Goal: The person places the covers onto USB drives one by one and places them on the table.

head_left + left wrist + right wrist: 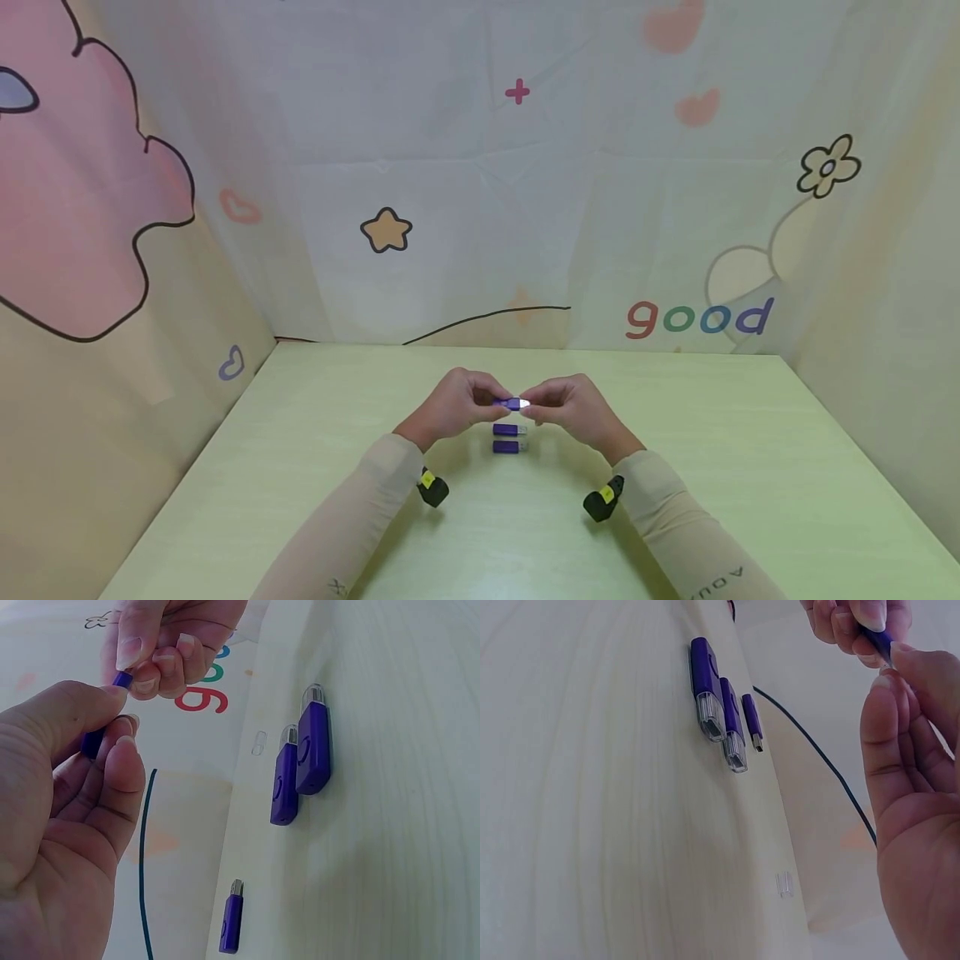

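Both hands meet over the table around a purple USB flash drive point(513, 404). My left hand point(460, 407) pinches its purple body point(93, 742) between thumb and fingers. At the drive's pale end, my right hand point(573, 408) pinches with thumb and fingertips, which largely cover that end; whether a cap is on it I cannot tell. Nearer to me lie two purple flash drives with clear caps, one point(509, 430) just behind the other point(510, 447). In the left wrist view, an uncapped flash drive point(232, 919) and a loose clear cap point(259, 743) lie farther back.
The pale wooden table point(300, 517) runs back to a printed cloth backdrop point(450, 167), with cloth at both sides too. Each wrist carries a small black camera, one on the left point(432, 488) and one on the right point(603, 498).
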`<state>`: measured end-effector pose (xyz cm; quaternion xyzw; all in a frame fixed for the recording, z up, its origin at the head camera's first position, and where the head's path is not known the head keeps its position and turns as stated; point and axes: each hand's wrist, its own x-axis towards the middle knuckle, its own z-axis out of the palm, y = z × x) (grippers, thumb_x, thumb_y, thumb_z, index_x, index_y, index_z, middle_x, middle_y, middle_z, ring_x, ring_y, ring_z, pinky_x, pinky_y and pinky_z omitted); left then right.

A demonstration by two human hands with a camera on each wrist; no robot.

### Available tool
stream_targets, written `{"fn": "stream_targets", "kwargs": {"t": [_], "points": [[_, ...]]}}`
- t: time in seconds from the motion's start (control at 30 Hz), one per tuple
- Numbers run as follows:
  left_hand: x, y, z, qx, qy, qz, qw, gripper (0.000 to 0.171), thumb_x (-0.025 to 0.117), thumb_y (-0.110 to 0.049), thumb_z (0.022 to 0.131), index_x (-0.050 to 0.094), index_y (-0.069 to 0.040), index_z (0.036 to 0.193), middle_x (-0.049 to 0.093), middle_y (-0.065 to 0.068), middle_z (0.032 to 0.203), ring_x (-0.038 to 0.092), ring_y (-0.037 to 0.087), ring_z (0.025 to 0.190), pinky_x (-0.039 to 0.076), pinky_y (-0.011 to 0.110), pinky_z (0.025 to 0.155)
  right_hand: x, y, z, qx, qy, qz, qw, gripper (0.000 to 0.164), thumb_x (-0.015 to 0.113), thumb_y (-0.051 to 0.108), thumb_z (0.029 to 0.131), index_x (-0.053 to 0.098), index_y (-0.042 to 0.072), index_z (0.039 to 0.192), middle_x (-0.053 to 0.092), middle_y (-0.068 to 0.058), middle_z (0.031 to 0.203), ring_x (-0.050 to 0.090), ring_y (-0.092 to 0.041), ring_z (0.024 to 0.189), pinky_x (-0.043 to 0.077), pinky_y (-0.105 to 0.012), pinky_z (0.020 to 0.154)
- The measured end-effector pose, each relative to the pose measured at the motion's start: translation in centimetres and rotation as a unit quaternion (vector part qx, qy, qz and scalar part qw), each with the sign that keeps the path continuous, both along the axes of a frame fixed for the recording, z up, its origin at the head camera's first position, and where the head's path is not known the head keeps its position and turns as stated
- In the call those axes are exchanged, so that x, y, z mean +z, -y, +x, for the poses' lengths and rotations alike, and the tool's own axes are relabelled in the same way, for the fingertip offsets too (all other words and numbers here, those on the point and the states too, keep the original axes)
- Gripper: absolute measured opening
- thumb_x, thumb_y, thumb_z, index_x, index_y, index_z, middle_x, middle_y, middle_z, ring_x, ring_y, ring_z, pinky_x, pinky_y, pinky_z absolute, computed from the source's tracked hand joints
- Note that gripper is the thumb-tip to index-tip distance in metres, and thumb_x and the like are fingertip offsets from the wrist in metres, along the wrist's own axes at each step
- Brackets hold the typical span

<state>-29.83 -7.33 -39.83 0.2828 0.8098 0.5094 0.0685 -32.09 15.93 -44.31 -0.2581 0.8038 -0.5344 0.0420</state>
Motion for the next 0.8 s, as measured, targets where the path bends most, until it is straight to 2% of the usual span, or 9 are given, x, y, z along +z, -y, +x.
{"fn": "stream_targets", "kwargs": {"t": [0.13,0.23,0.4,0.53,0.63,0.8], "points": [[-0.2,0.0,-0.2,0.000,0.000,0.003,1.0000,0.016,0.073,-0.007,0.081,0.073,-0.003,0.096,0.071,0.009,0.094,0.066,0.016,0.080,0.055,0.026,0.073,-0.1,0.1,0.0,-0.002,0.006,-0.007,1.000,0.020,0.073,0.027,0.081,0.074,0.017,0.098,0.072,-0.004,0.092,0.065,-0.024,0.077,0.054,-0.047,0.075],[-0.3,0.0,-0.2,0.002,0.000,0.001,1.0000,0.017,0.073,-0.008,0.080,0.072,-0.003,0.096,0.071,0.008,0.094,0.066,0.016,0.080,0.055,0.026,0.074,-0.2,0.1,0.1,-0.002,0.005,-0.008,1.000,0.021,0.074,0.033,0.080,0.074,0.021,0.097,0.072,-0.002,0.092,0.066,-0.027,0.079,0.055,-0.044,0.074],[-0.5,0.1,-0.2,0.007,0.000,-0.004,1.0000,0.016,0.073,-0.007,0.080,0.073,-0.004,0.095,0.070,0.006,0.091,0.064,0.016,0.076,0.054,0.026,0.071,-0.3,0.3,0.2,0.002,-0.003,-0.002,1.000,0.022,0.073,0.033,0.080,0.074,0.020,0.098,0.072,-0.001,0.093,0.066,-0.031,0.082,0.056,-0.039,0.073],[-1.8,0.0,-1.1,0.011,-0.003,-0.019,0.9998,0.015,0.074,-0.010,0.080,0.073,-0.008,0.095,0.071,0.004,0.091,0.063,0.015,0.076,0.054,0.026,0.070,-0.3,0.3,0.3,0.000,-0.008,0.007,1.000,0.022,0.073,0.034,0.081,0.074,0.020,0.099,0.072,0.000,0.093,0.067,-0.025,0.081,0.056,-0.033,0.071],[-2.8,0.0,-2.0,0.012,-0.005,-0.021,0.9997,0.015,0.075,-0.013,0.080,0.074,-0.013,0.095,0.071,0.002,0.092,0.064,0.014,0.077,0.054,0.026,0.070,-0.2,0.3,0.4,-0.002,-0.010,0.009,1.000,0.022,0.073,0.032,0.081,0.074,0.020,0.099,0.072,-0.001,0.093,0.066,-0.024,0.080,0.056,-0.033,0.071],[-3.4,0.0,-2.7,0.007,-0.006,-0.018,0.9998,0.014,0.076,-0.019,0.078,0.074,-0.020,0.092,0.070,-0.003,0.090,0.064,0.013,0.077,0.054,0.027,0.069,-0.1,0.2,0.3,-0.009,-0.015,0.021,1.000,0.022,0.073,0.033,0.081,0.074,0.021,0.099,0.072,0.001,0.093,0.065,-0.021,0.079,0.055,-0.032,0.071]]}}
